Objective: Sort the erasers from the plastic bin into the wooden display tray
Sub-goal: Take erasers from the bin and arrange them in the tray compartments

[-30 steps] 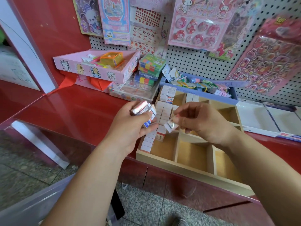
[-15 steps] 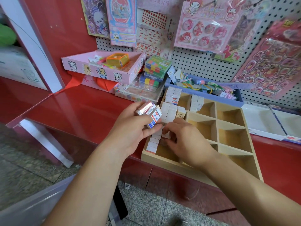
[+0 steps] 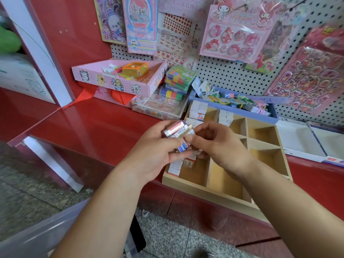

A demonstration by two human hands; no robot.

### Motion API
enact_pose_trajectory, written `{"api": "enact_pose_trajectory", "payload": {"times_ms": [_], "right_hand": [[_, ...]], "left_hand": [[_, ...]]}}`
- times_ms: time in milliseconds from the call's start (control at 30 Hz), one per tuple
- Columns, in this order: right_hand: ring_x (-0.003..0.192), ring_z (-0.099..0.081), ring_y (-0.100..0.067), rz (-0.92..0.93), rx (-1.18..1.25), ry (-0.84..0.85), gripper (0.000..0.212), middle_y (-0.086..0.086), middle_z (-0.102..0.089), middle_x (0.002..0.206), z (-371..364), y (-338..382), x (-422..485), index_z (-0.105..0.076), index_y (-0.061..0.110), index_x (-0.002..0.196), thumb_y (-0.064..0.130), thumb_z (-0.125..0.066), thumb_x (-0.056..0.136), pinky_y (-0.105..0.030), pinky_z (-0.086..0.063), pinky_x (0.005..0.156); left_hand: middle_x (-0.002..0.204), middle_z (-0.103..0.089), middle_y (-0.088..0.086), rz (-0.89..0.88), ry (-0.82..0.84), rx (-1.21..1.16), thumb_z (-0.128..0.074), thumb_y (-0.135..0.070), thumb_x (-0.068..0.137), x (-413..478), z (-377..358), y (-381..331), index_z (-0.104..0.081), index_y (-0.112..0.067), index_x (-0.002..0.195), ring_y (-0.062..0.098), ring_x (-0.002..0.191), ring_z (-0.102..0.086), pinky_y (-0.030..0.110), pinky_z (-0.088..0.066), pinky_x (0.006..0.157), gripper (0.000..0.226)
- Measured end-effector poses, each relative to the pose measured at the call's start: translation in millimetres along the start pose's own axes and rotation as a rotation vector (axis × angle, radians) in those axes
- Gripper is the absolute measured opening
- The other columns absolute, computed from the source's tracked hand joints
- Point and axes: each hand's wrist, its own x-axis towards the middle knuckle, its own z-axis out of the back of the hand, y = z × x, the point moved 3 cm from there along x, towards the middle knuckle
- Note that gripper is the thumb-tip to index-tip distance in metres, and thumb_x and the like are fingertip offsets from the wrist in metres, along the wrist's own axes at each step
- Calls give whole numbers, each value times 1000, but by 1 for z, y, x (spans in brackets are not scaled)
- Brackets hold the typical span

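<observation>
Our left hand point(image 3: 154, 152) curls round a clutch of wrapped erasers point(image 3: 174, 128), labels too blurred to read; our right hand point(image 3: 222, 146) pinches one at its 3 o'clock end. Beneath them sits the wooden display tray point(image 3: 204, 193), its 9 o'clock column lined with boxed erasers point(image 3: 197, 112); plastic bin point(image 3: 33, 239) at 7 o'clock. A hanging pink pack point(image 3: 141, 25) at 12 o'clock reads "DIY".

One head-worn view looks forward and down, close over the hands point(image 3: 188, 146), facing the pegboard point(image 3: 232, 79).
</observation>
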Motion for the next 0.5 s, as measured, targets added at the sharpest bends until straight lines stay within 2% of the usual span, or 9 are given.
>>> {"api": "enact_pose_trajectory", "payload": {"times_ms": [200, 300, 400, 500], "right_hand": [[66, -65, -14, -22, 198, -81, 14, -9, -74, 81, 11, -8, 5, -69, 8, 93, 14, -78, 85, -21, -49, 55], [64, -62, -15, 16, 311, -216, 13, -11, -70, 81, 30, -7, 18, -68, 3, 99, 10, -73, 90, -23, -52, 56], [68, -68, -17, 72, 46, -405, 3, -3, -73, 78, 56, 0, 44, -69, 13, 94, 13, -72, 93, -25, -57, 60], [78, -72, -24, 146, -341, -432, 5, -2, -74, 84, 70, 4, 73, -69, 21, 90, 22, -71, 95, -37, -62, 71]], "left_hand": [[121, -71, 19, 3, -28, 14, -53, 15, 96, 1, -1, 0, -61, -9, 125, 32, 101, -75, 45, -63, 84, 38], [124, -68, 20, -10, -104, -14, -53, 15, 96, 4, 4, 0, -58, -7, 131, 33, 102, -75, 42, -63, 84, 42], [122, -68, 21, -15, -159, -34, -54, 15, 96, 7, 9, -1, -54, -7, 137, 31, 101, -75, 38, -63, 83, 47], [122, -68, 22, -13, -179, -67, -54, 15, 96, 9, 9, -1, -55, -6, 136, 32, 102, -75, 39, -62, 84, 46]]}}
